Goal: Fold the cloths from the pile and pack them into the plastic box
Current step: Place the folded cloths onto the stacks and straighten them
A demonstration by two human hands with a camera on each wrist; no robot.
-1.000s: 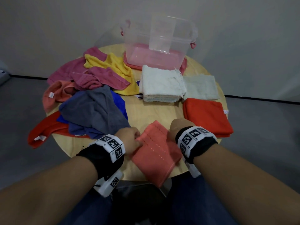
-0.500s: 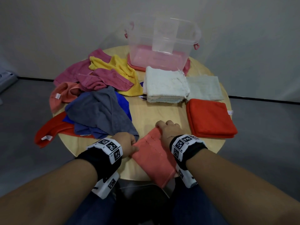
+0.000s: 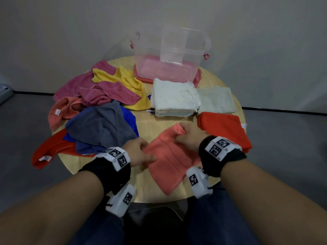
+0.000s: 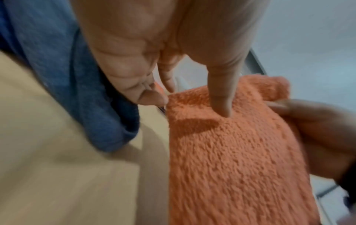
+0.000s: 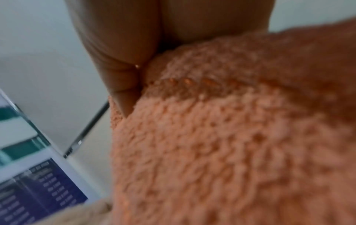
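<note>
while pinching, fingers on coral cloth

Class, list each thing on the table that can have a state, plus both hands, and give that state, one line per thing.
Plastic box: open, upright, no cloths inside.
Salmon cloth: partly folded, held by both hands.
White cloths: folded, stacked.
Pale green cloth: folded, flat.
Red cloth: folded, flat.
Pile: unfolded, crumpled.
Left hand: pinches the salmon cloth's left edge.
Right hand: grips its far corner.
</note>
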